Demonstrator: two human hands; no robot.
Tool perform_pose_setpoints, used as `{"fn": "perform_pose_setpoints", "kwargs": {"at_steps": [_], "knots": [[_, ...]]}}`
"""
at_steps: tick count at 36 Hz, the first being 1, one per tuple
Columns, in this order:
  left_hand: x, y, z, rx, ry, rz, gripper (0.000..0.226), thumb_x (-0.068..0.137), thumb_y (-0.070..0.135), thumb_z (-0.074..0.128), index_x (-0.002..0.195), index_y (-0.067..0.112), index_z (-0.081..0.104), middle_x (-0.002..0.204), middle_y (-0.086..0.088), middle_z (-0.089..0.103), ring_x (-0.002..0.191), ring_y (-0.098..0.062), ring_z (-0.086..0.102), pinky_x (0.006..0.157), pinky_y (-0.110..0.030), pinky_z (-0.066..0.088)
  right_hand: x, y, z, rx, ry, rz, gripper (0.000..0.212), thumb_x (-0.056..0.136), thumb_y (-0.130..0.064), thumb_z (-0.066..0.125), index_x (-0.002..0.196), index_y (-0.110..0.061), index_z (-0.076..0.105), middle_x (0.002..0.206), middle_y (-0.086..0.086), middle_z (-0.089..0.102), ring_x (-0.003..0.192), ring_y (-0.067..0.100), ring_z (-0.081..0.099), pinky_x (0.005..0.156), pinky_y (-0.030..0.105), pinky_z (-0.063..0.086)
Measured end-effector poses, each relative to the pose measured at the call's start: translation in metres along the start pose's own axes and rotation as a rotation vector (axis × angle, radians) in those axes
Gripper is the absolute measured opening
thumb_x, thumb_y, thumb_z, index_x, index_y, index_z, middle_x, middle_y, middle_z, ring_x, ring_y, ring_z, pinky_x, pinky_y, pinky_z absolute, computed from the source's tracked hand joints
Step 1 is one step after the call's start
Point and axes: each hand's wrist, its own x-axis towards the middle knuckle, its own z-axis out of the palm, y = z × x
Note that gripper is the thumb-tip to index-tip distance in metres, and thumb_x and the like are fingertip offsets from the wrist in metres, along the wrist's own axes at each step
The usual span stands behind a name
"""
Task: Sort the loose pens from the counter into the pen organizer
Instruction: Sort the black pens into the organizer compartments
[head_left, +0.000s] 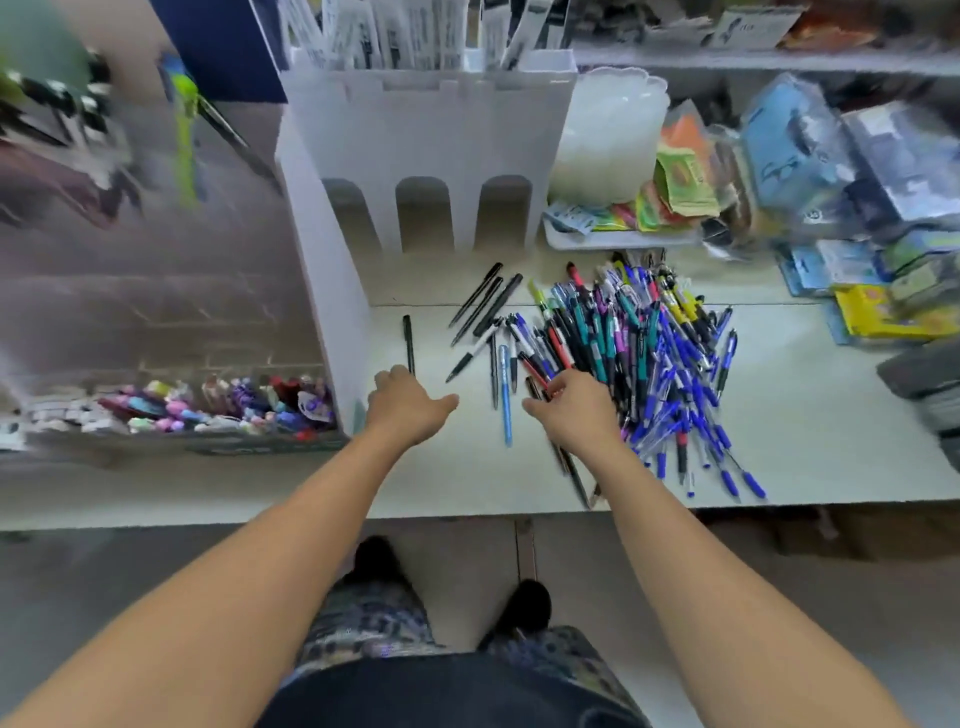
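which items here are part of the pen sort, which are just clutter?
Job:
pen pile
black pens
single black pen
light blue pen
white organizer
left hand
right hand

Clutter:
packaged goods
snack packets
yellow box

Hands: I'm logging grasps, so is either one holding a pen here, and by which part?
The left hand is open and holds nothing. The right hand curls over dark pens at the pile's edge; whether it grips them cannot be told.
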Motion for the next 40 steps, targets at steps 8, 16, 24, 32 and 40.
{"fn": "perform_pose_setpoints", "kwargs": {"at_steps": [8, 16, 24, 32, 40], "knots": [[0.050, -0.001, 0.019, -0.014, 0.126, -0.091, 0.127, 0.069, 0.070, 0.079, 0.157, 0.005, 0.015, 0.158, -0.017, 0.026, 0.145, -0.039, 0.027, 0.116, -0.049, 0.033, 0.056, -0.031, -0.001, -0.138, -0.025, -0.281, 0.047, 0.091, -0.013, 0.070, 0.135, -0.014, 0.055, 0.128, 0.011, 0.057, 0.113, 0.030, 0.059, 0.091, 0.038, 0.049], [0.114, 0.055, 0.022, -0.021, 0.112, 0.063, 0.124, 0.070, 0.070, 0.075, 0.160, 0.018, 0.010, 0.156, -0.010, 0.026, 0.141, -0.038, 0.030, 0.110, -0.047, 0.036, 0.071, -0.025, 0.001, -0.306, -0.058, -0.120, 0.034, 0.081, -0.040, 0.078, 0.084, -0.013, 0.057, 0.082, 0.004, 0.062, 0.077, 0.028, 0.064, 0.062, 0.034, 0.049], [0.149, 0.102, 0.026, 0.063, 0.023, 0.167, 0.089, 0.084, 0.059, 0.069, 0.148, 0.008, 0.034, 0.148, -0.014, 0.035, 0.132, -0.041, 0.042, 0.102, -0.042, 0.042, 0.058, -0.017, 0.042, -0.343, -0.274, 0.120, 0.054, 0.076, -0.054, 0.081, 0.073, -0.015, 0.044, 0.076, 0.002, 0.054, 0.072, 0.024, 0.058, 0.055, 0.030, 0.042], [0.164, 0.096, 0.025, 0.152, 0.026, 0.297, 0.040, 0.097, 0.031, 0.060, 0.131, 0.013, 0.048, 0.132, -0.016, 0.046, 0.111, -0.044, 0.057, 0.094, -0.045, 0.047, 0.086, -0.013, 0.051, -0.227, -0.168, 0.124, 0.050, 0.089, -0.027, 0.076, 0.063, -0.016, 0.035, 0.070, 0.007, 0.049, 0.067, 0.028, 0.051, 0.055, 0.028, 0.039], [0.143, 0.065, 0.035, -0.004, 0.121, 0.273, 0.021, 0.096, 0.017, 0.058, 0.116, 0.014, 0.063, 0.115, -0.013, 0.065, 0.104, -0.034, 0.059, 0.077, -0.030, 0.037, 0.087, -0.012, 0.035, -0.213, -0.152, 0.033, 0.052, 0.087, -0.039, 0.078, 0.059, -0.012, 0.043, 0.059, 0.005, 0.048, 0.060, 0.030, 0.055, 0.055, 0.030, 0.043]]}}
